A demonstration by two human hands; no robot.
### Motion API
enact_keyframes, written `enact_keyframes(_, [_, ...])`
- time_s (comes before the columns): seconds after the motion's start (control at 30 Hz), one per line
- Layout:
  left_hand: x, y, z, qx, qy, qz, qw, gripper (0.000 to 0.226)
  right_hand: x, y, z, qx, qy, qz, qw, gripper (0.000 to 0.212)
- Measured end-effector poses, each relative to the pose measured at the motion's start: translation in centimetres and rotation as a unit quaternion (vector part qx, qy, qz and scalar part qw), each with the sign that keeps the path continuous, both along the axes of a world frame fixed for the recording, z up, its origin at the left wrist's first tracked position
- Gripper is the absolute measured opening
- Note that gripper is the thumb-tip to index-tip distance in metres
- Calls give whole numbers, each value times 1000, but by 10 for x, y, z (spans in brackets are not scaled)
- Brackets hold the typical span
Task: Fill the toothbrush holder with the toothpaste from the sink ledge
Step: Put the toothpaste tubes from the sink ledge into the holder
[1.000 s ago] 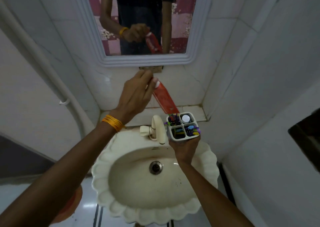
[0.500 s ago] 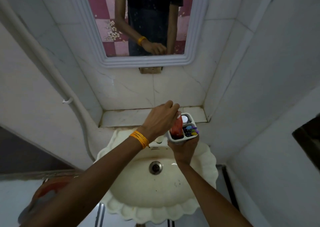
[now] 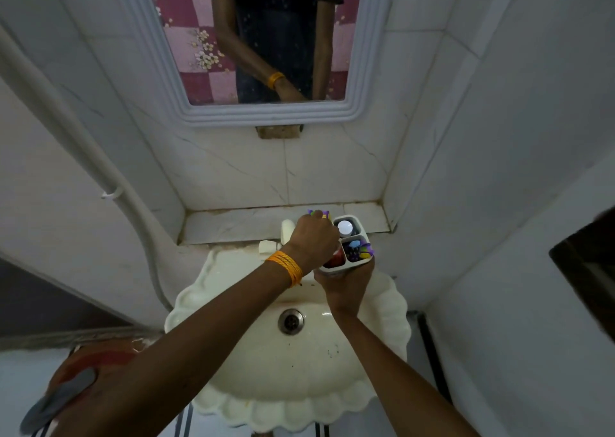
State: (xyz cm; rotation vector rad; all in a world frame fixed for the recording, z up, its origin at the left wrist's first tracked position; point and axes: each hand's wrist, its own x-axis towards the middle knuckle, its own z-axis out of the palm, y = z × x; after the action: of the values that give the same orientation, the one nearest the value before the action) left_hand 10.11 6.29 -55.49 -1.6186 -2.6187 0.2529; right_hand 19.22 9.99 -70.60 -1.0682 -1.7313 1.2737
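My right hand (image 3: 346,287) grips a white four-compartment toothbrush holder (image 3: 347,267) from below, over the back of the sink. My left hand (image 3: 314,238), with orange bangles at the wrist, is closed on top of the holder's left side. Under its fingers the red toothpaste tube (image 3: 336,260) stands in the near-left compartment, mostly hidden by the hand. A white cap (image 3: 345,227) shows in the far-right compartment, and purple and yellow toothbrushes (image 3: 357,250) in the near-right one. More purple and yellow tips (image 3: 319,213) poke out past my left knuckles.
The cream scalloped sink (image 3: 382,336) lies below with its drain (image 3: 290,321). A cream tap (image 3: 287,230) stands behind my left wrist. The marble ledge (image 3: 233,223) runs along the wall under the mirror (image 3: 266,37). A white pipe (image 3: 100,170) descends on the left; a red bucket (image 3: 93,360) sits low left.
My left hand came down from near the mirror with the red tube and pushed it into the holder. The tube now sits deeper, with the hand closed over it.
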Motion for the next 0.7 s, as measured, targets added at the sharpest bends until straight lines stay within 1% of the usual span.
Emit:
enact_keyframes(0.07, [-2,-1,5,29,-5,-8,1000,38,0,-1,1,-9,-1,2,1000,127])
enact_keyframes(0.13, [-6,-5,13,94,-32,-5,995,42,1,-2,5,-10,-9,5,1000,128])
enact_keyframes(0.27, [-24,-15,28,225,-83,36,970,37,2,3,9,-3,2,-1,1000,116])
enact_keyframes(0.33, [-36,-25,34,267,-98,64,957,35,3,6,15,-7,-5,-4,1000,116])
enact_keyframes(0.43, [-52,-39,41,290,-102,92,947,35,5,10,32,-4,-29,-12,1000,122])
enact_keyframes(0.5, [-59,-48,47,303,-99,102,942,37,9,13,48,24,-26,-16,999,125])
enact_keyframes(0.63, [-70,-58,70,331,-76,110,934,37,15,28,86,103,-28,-39,994,121])
enact_keyframes(0.7, [-73,-57,90,353,-69,100,928,36,15,39,112,108,-26,-42,993,122])
